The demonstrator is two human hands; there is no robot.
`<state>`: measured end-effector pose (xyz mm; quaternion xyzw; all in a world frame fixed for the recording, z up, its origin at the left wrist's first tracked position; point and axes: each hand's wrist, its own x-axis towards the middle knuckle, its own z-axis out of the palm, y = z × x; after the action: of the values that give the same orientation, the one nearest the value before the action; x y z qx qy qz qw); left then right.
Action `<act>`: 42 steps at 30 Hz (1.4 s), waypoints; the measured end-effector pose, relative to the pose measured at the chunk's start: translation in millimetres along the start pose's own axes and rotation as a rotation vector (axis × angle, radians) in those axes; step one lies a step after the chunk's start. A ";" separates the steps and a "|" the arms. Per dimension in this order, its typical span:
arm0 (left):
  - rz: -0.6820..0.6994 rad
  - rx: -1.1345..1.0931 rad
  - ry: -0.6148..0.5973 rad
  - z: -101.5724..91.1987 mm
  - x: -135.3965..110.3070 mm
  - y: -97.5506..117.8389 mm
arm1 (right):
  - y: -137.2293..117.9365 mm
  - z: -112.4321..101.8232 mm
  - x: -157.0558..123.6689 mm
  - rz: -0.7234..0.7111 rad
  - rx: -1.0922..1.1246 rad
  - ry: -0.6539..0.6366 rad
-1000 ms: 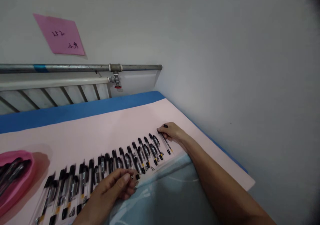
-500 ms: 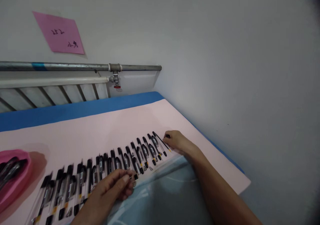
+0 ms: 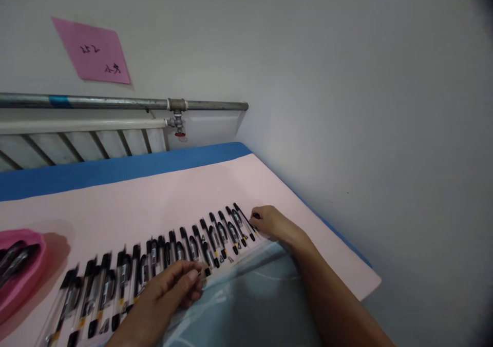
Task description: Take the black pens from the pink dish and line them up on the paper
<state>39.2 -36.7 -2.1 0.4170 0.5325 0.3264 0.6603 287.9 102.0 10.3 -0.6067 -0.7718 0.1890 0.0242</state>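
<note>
Pen parts [image 3: 213, 236] lie in a long slanting row: clear barrels with black ends, black caps and small pointed tips. My right hand [image 3: 269, 221] is closed at the far right end of this row, a small black pen part [image 3: 256, 215] showing at its fingertips. Just left of those fingers lies a thin black refill [image 3: 243, 215]. My left hand [image 3: 175, 285] rests over the near side of the row with thumb and fingers pinched together. Something small and dark shows at its fingertips, too small to name.
A pink basin [image 3: 34, 280] holding black pen parts stands at the left. Pale pink sheeting [image 3: 154, 198] covers the blue table [image 3: 115, 168]. Behind are a radiator [image 3: 77, 147], a metal pipe [image 3: 127, 103] and a valve. A wall [image 3: 365, 131] borders the right side.
My right hand has shifted slightly down, its fingers still closed near the refill. My left hand stays pinched in nearly the same place. The view has moved a little.
</note>
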 end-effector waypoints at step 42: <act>0.249 0.554 1.221 -123.3 -35.8 33.5 | -12.8 -13.5 -2.6 -0.028 0.147 0.338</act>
<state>-88.5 -28.3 33.0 0.3699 0.8216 0.4285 0.0677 280.3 100.7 27.4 -0.6157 -0.7492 0.1398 0.2001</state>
